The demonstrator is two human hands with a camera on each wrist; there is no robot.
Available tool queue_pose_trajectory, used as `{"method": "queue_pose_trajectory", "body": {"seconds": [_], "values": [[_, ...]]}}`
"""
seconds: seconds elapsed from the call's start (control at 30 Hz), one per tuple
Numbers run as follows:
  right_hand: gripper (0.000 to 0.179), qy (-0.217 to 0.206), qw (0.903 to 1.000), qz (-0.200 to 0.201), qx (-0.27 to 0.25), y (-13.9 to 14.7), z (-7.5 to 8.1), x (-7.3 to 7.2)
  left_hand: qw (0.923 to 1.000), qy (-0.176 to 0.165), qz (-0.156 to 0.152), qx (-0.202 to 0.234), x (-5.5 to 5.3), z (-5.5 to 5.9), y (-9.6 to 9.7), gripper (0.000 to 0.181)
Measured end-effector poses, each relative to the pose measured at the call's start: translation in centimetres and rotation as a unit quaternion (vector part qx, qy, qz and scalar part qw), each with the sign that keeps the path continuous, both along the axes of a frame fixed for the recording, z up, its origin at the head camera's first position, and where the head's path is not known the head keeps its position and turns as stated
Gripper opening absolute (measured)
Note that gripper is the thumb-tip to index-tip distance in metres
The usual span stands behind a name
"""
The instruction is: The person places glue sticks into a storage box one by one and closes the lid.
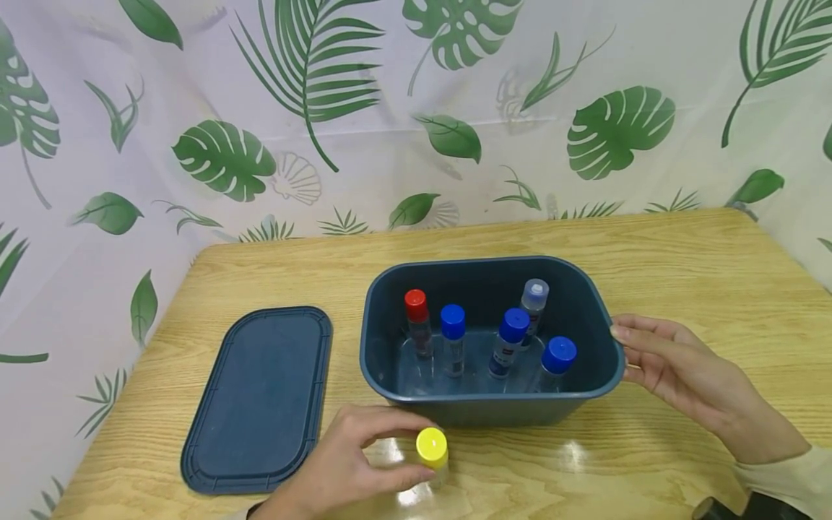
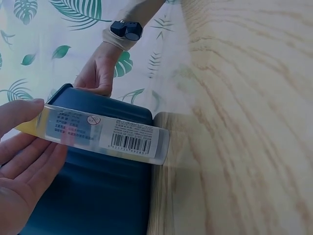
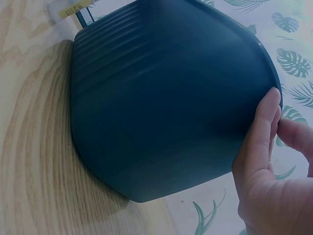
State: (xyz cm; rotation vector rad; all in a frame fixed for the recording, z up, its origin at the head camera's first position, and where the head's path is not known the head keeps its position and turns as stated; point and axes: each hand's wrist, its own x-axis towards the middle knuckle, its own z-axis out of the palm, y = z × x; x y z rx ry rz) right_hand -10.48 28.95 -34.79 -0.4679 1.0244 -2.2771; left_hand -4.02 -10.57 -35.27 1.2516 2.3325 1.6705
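My left hand [image 1: 364, 455] pinches a clear bottle with a yellow cap [image 1: 432, 446] between thumb and fingers, in front of the dark blue bin [image 1: 487, 410]. Its printed label and barcode [image 2: 128, 142] show in the left wrist view, where the bottle overlaps the bin's side. At the bin's right end, my right hand [image 1: 689, 375] grips the rim, thumb on one side and fingers along the outer wall [image 3: 161, 112]. Several clear bottles stand inside: one red-capped [image 1: 417, 307], three blue-capped, such as this bottle [image 1: 453, 323], and one with a pale translucent top [image 1: 536, 292].
A dark blue lid [image 1: 260, 401] lies flat on the wooden table [image 1: 715, 267], left of the bin. Behind the table hangs a white cloth [image 1: 494, 101] printed with green leaves. A black object [image 1: 747, 508] shows at the lower right, by the right sleeve [image 1: 789, 477].
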Motion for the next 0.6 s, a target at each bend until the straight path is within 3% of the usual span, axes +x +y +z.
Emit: {"method": "queue_pose_trajectory", "body": {"seconds": [0.17,0.6], "values": [[0.044,0.000,1.0000,0.001,-0.001,0.00,0.02,0.01,0.9996,0.028,0.001,-0.010,0.03,-0.03,0.06,0.030],[0.044,-0.002,1.0000,0.002,-0.004,0.00,0.05,0.01,0.9986,0.052,0.006,-0.010,-0.24,0.31,0.25,0.031]]}}
